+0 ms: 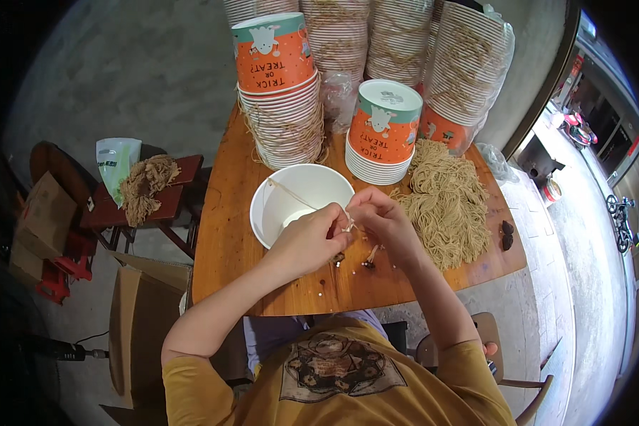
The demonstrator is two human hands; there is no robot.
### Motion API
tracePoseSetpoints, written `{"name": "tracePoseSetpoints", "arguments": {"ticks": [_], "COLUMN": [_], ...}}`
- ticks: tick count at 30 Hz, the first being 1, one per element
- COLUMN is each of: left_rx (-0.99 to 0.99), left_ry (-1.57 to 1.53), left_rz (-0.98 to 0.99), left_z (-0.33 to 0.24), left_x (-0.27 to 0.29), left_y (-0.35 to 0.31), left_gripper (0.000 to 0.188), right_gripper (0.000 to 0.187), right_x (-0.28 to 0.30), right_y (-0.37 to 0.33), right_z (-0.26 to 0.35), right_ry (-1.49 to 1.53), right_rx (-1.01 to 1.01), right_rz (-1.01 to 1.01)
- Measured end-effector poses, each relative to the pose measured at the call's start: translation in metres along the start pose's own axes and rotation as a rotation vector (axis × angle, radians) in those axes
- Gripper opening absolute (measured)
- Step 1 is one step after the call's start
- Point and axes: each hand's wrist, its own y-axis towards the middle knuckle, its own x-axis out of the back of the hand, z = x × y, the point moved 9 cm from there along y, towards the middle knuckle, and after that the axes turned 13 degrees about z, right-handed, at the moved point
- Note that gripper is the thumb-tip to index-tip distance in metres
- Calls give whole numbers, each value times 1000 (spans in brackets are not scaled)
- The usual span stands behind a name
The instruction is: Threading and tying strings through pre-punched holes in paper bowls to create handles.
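A white paper bucket [263, 216] stands on the wooden table in front of me, its mouth turned up towards me. From its left inner wall a tan string [290, 194] runs across the opening to my hands. Over the bucket's right rim, my left hand [318, 240] is closed in a pinch on the string. Just beside it, my right hand [382, 219] pinches the string's end too, the fingertips of both hands almost touching. Something small and whitish shows between the fingers, too small to make out. Right of my right hand lies a heap of cut tan strings [447, 209].
Upside-down orange and green printed buckets [385, 131] stand stacked behind. Taller bucket stacks [282, 121] rise at the back, some in plastic. Small brown bits [369, 261] lie near the table [284, 298] edge. A red bench [184, 181] and cardboard box [145, 319] are left.
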Motion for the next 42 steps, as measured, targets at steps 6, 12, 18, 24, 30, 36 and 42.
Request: {"name": "tracePoseSetpoints", "arguments": {"ticks": [6,12,18,24,30,36,42], "left_rx": [45,-39,-214,-284,-369,-305,-538], "left_ry": [37,157,429,689,794,-265,-957], "left_rz": [13,-138,-342,-366,-476,-341,-259], "left_z": [-10,-18,-34,-44,-54,-50,-34], "left_x": [-1,2,-2,-17,11,117,228], "left_y": [-4,-11,-24,-40,-54,-54,-29], "left_gripper": [26,26,14,10,20,19,32], "right_gripper": [12,13,13,11,11,17,17], "right_x": [1,-18,-29,-24,-11,24,54], "right_y": [-2,-2,1,-3,11,23,77], "right_z": [32,44,45,51,63,70,98], "right_ry": [-171,-352,-273,-184,122,412,1028], "right_rx": [205,188,273,329,361,359,510], "right_rz": [20,71,159,76,6,151,247]}}
